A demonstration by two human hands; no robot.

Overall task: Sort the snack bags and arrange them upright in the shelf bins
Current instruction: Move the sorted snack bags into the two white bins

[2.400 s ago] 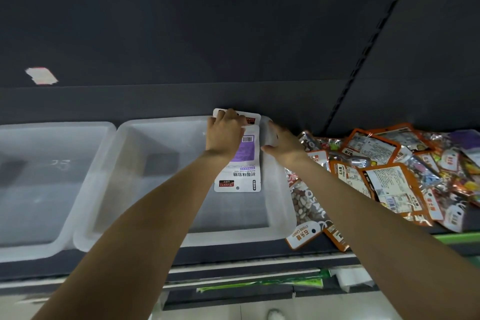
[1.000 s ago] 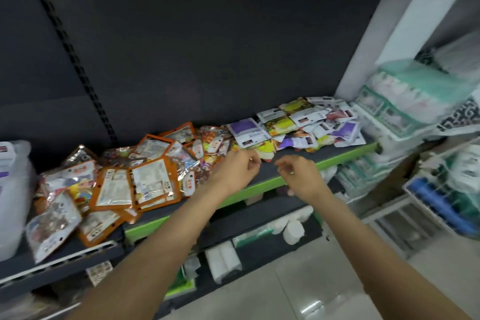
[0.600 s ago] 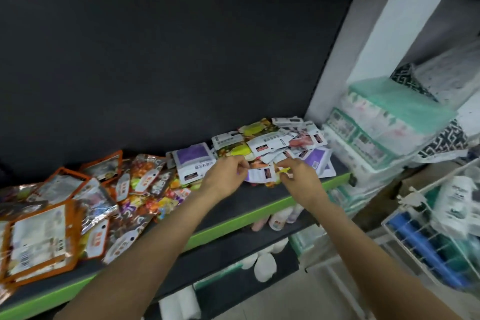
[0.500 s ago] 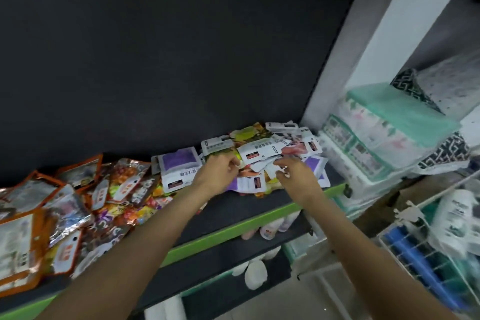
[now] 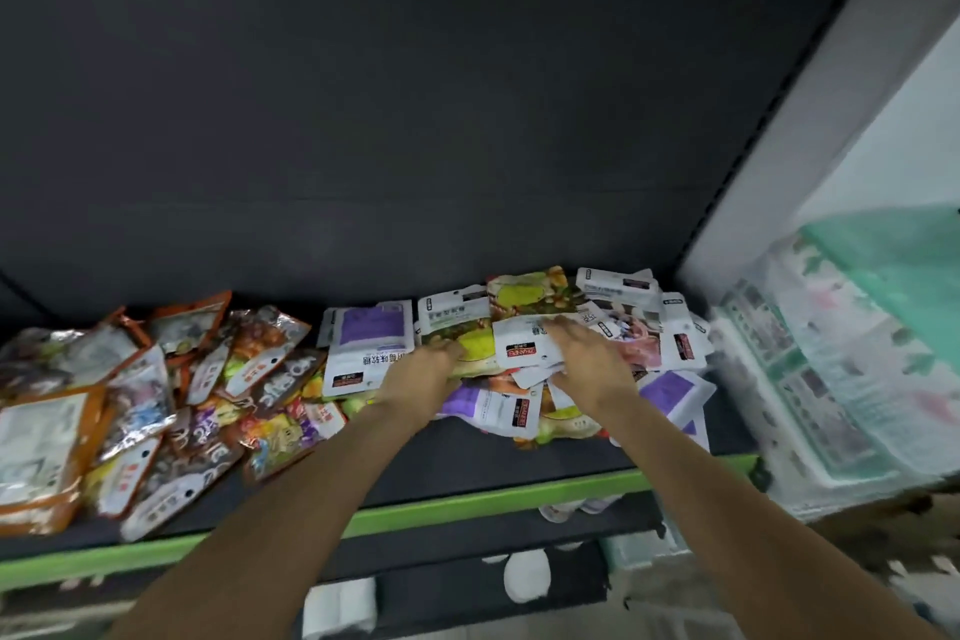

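Your biggest risk here is the heap itself: the white and purple snack bags point(image 5: 545, 353) lie loose and overlapping on the dark shelf point(image 5: 467, 463), some reaching toward its green front edge point(image 5: 493, 499), so if you drag one out from underneath, the slippery packs on top could slide forward and drop to the floor. You could also come away with two bags stuck together, or a mixed handful, since the purple-panel bag point(image 5: 366, 348) and the yellow-green printed bags point(image 5: 524, 296) are interleaved with the white ones; that would spoil the sorting. No bins show in this view, so you would be carrying whatever you lift well off to one side, and a weak pinch on a glossy pouch may let it slip. The orange and foil bags point(image 5: 130, 405) to the left are a separate heap; keep your forearm from sweeping them. Your left hand point(image 5: 421, 374) rests on the pile with fingers curled down among the packs, but I cannot tell whether it actually grips one. Your right hand point(image 5: 587, 359) lies flatter, fingers fairly straight and slightly spread, pressing on a white bag with a red label point(image 5: 522, 348) without closing round it.
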